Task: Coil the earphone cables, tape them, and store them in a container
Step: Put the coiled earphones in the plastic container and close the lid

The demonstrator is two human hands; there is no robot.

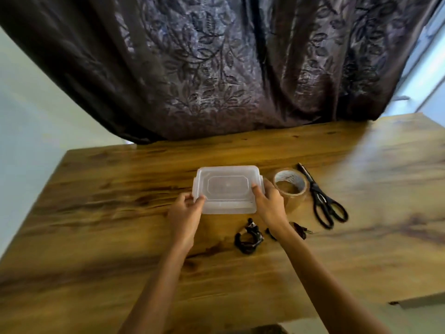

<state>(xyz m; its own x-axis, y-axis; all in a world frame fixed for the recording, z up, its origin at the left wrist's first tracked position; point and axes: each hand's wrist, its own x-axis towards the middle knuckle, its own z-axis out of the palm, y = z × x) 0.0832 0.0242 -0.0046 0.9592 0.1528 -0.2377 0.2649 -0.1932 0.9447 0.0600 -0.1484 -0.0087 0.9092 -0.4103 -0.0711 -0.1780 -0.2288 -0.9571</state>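
A clear plastic container (226, 189) with its lid on sits at the middle of the wooden table (96, 213). My left hand (184, 212) grips its near left corner and my right hand (268, 204) grips its right side, thumb on the lid. Just in front of the container lies a coiled black earphone cable (248, 237). A second dark coil (299, 229) lies to its right, partly hidden behind my right wrist.
A roll of clear tape (290, 184) stands right of the container, close to my right hand. Black scissors (322, 201) lie further right. A dark patterned curtain (228, 68) hangs behind the table's far edge.
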